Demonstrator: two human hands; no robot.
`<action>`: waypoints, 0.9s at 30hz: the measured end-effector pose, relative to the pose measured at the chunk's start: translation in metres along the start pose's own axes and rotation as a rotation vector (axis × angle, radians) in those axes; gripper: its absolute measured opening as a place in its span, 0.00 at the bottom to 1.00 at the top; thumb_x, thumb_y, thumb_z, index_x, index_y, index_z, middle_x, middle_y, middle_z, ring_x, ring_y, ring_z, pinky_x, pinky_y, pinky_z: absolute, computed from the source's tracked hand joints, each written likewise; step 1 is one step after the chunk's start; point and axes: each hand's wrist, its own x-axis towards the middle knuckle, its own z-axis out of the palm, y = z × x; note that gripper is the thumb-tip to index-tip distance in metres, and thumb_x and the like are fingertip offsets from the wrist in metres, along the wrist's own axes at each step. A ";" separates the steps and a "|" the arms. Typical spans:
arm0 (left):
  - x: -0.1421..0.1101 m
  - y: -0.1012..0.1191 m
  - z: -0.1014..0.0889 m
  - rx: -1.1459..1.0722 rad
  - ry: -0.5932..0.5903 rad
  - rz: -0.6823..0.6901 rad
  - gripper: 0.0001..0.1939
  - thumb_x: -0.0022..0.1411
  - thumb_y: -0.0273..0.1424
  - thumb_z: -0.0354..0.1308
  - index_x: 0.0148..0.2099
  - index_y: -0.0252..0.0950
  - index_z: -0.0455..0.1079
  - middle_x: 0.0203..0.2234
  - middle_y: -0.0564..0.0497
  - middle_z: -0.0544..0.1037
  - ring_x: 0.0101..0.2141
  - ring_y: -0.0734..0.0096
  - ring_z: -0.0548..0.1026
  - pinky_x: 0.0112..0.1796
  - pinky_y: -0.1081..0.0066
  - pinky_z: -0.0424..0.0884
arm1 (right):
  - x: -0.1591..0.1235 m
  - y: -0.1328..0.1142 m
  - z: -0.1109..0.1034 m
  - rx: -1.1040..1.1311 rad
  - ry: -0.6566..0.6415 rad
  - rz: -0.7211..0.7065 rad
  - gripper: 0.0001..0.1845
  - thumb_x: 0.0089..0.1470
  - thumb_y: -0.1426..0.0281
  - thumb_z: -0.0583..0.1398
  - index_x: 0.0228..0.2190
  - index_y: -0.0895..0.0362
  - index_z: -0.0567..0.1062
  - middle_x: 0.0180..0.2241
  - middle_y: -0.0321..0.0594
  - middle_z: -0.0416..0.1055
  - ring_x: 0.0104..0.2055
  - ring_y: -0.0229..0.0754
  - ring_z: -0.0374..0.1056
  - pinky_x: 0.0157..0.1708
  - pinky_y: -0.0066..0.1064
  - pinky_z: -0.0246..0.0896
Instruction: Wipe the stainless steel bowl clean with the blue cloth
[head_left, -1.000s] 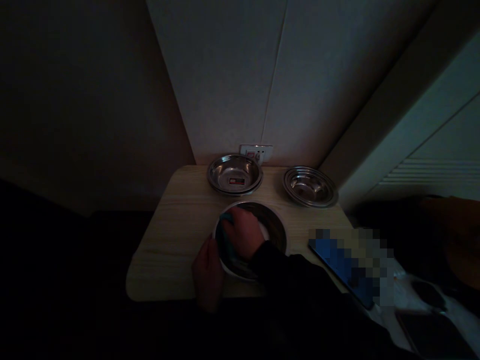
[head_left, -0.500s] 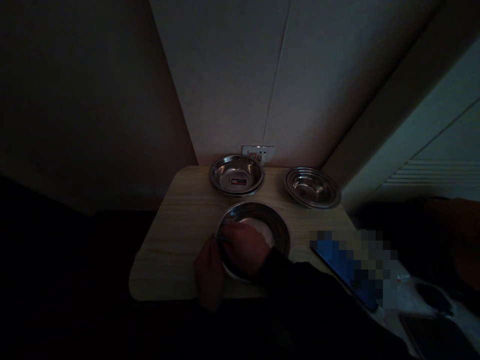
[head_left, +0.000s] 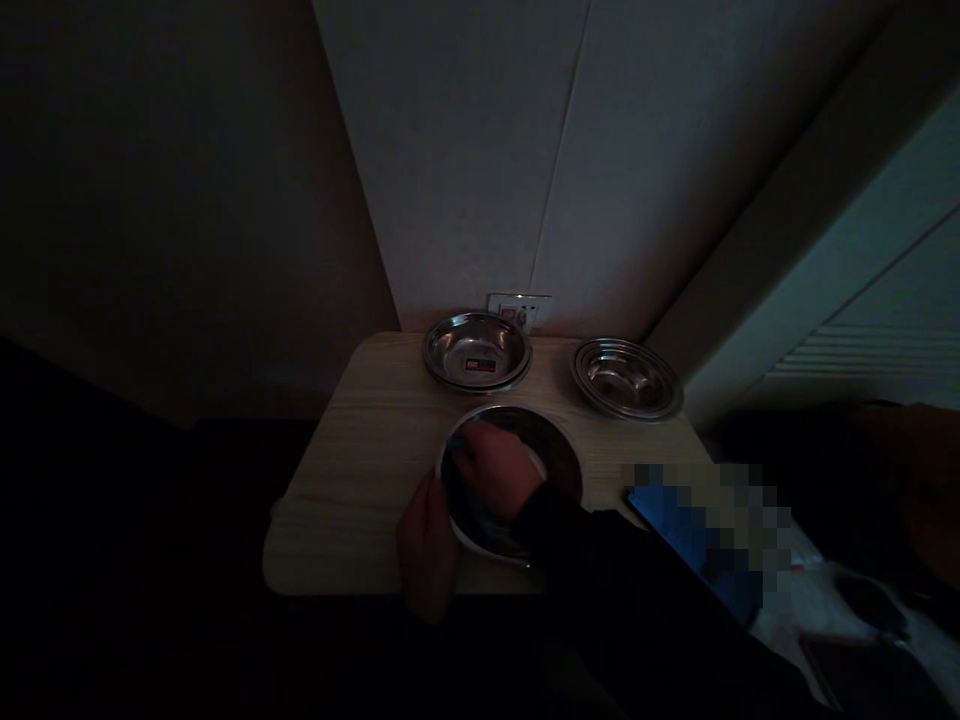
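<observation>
A round, shiny metal basin (head_left: 559,450) rests near the front of the small wooden table. At its left edge, my left hand (head_left: 427,550) is closed on the rim. My right hand (head_left: 499,468) reaches inside the basin near the left wall, fingers closed on a small blue-green piece (head_left: 457,443). Most of that piece is hidden under the fingers, and the dim light keeps me from telling its kind. The right hand and dark sleeve cover much of the basin's bottom.
Stacked metal basins (head_left: 480,345) with a label stand at the back of the table (head_left: 337,470). Another nested stack of bowls (head_left: 626,378) stands to their right. A wall socket (head_left: 520,308) is behind. A phone-like dark slab (head_left: 694,545), partly pixelated, lies at right.
My right hand has moved slightly up and away from the left hand, further inside the basin with the blue-green piece. The left hand stays at the rim.
</observation>
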 end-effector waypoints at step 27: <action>-0.002 0.012 0.001 -0.127 -0.003 -0.065 0.21 0.60 0.42 0.45 0.43 0.34 0.71 0.39 0.47 0.77 0.39 0.67 0.73 0.39 0.72 0.68 | -0.033 0.013 -0.053 -0.387 0.146 0.016 0.12 0.56 0.70 0.50 0.40 0.57 0.71 0.40 0.48 0.68 0.42 0.46 0.62 0.36 0.32 0.57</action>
